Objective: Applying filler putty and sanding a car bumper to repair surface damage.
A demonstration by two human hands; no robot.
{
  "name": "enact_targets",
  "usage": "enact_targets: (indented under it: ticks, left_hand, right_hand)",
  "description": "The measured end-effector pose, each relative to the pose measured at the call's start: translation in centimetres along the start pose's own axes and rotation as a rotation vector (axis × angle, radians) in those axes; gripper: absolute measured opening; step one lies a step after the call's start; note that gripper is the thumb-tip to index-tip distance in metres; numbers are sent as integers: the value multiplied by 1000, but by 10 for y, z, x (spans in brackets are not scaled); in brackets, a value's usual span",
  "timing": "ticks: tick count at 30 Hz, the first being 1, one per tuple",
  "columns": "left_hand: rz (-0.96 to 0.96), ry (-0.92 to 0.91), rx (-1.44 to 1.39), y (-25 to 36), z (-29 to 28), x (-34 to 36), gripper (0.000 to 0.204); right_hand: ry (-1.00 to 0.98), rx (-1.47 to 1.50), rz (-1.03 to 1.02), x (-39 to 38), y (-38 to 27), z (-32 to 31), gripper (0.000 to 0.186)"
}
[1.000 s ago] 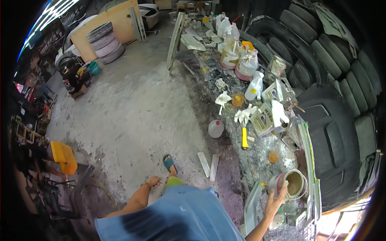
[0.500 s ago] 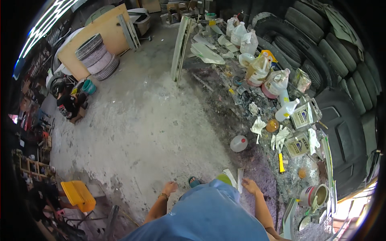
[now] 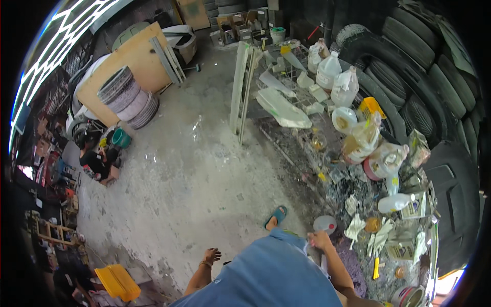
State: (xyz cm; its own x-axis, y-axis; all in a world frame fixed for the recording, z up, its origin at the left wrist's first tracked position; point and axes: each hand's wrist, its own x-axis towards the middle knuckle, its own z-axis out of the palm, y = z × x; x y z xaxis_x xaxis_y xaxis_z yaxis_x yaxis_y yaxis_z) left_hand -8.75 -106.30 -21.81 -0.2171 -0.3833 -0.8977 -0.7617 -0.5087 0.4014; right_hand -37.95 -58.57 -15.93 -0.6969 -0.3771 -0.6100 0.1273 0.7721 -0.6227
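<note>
My left hand point(image 3: 210, 256) hangs over the concrete floor beside my blue shirt point(image 3: 261, 268). Its fingers are apart and hold nothing. On the other side my right hand point(image 3: 320, 240) is curled closed, just short of a clear jug with a red cap point(image 3: 325, 224). A narrow white edge point(image 3: 308, 247) shows between this hand and the shirt; whether the fingers grip it I cannot tell. One sandalled foot point(image 3: 276, 217) is in front of me. Most of what lies below my hands is hidden by the shirt.
Along the right lies a cluttered bench point(image 3: 337, 197) with jugs, rags point(image 3: 379, 238), cans and a yellow-handled tool point(image 3: 376, 268). An upright panel point(image 3: 240, 92) stands at its far end. Stacked tyres point(image 3: 128, 97), a seated person point(image 3: 97, 161) and a yellow plastic piece point(image 3: 118, 282) are leftward.
The view has shifted forward, and the bench and clear jug sit nearer. My foot has come out ahead. The white strips by my right hand are now mostly hidden.
</note>
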Motion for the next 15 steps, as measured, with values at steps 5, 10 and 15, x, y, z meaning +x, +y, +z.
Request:
enact_targets:
  ticks: [5,10,15]
  left_hand:
    - [137,-148,78,140,56,26,40]
    - [184,-182,152,244,84,72,40]
    - [-62,-235,374,324,88,149,38]
  right_hand:
    - [170,95,-243,98,-197,-103,24]
    - [253,178,-313,160,-316,-192,22]
    - [222,689,-262,245,-374,-260,22]
